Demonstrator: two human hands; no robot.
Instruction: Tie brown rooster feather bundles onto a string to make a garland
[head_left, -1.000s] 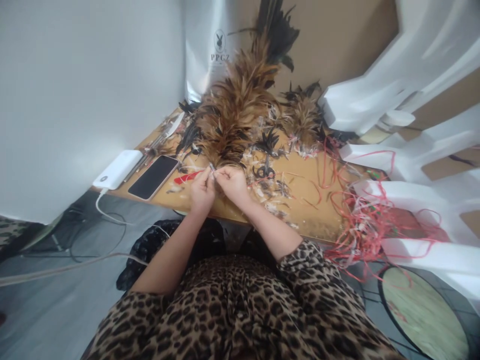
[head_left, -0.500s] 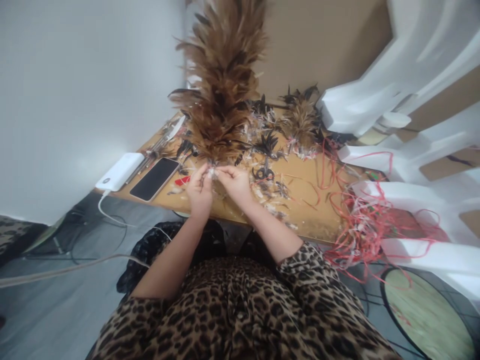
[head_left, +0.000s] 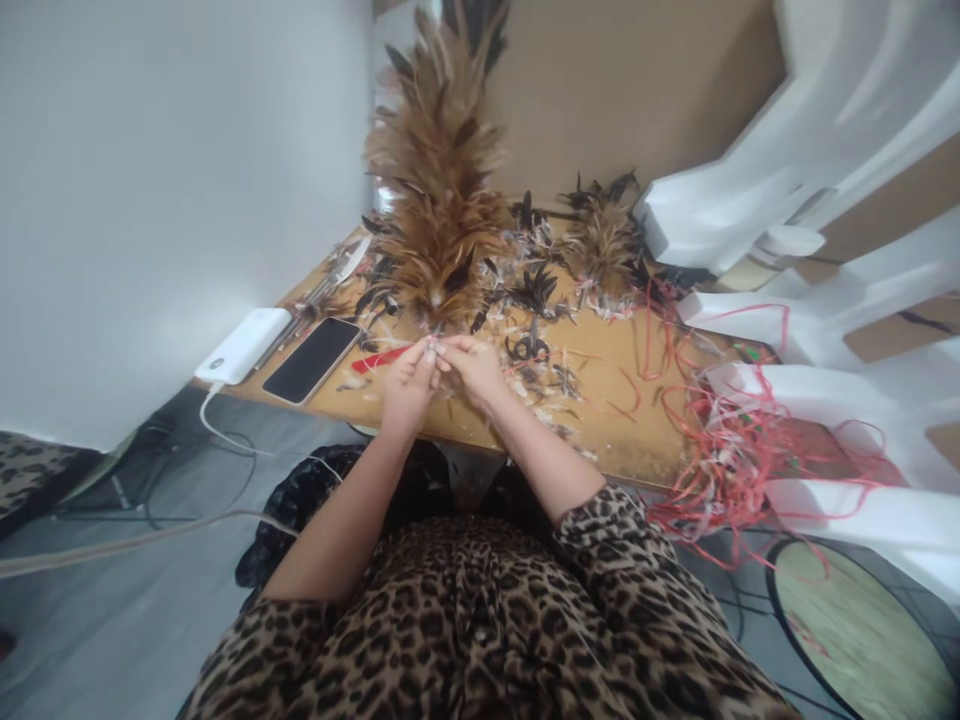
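A long brown feather duster [head_left: 442,190] stands up from its base, tip pointing away toward the wall. My left hand [head_left: 407,383] and my right hand [head_left: 471,365] meet at that base, fingers pinched together on it, over the near part of the wooden table [head_left: 615,420]. Loose black and brown feathers [head_left: 536,290] lie scattered just beyond my hands. A red-handled tool [head_left: 379,358] lies on the table left of my left hand.
A black phone [head_left: 311,358] and a white power bank [head_left: 241,345] with its cable lie at the table's left end. A second feather bundle [head_left: 604,235] rests farther back. Tangled red cords [head_left: 727,440] spill off the right. White plastic chairs [head_left: 810,180] stand right.
The feather duster has swung up from lying against the wall to standing upright, then shifted a little. Both hands stayed pinched at its base.
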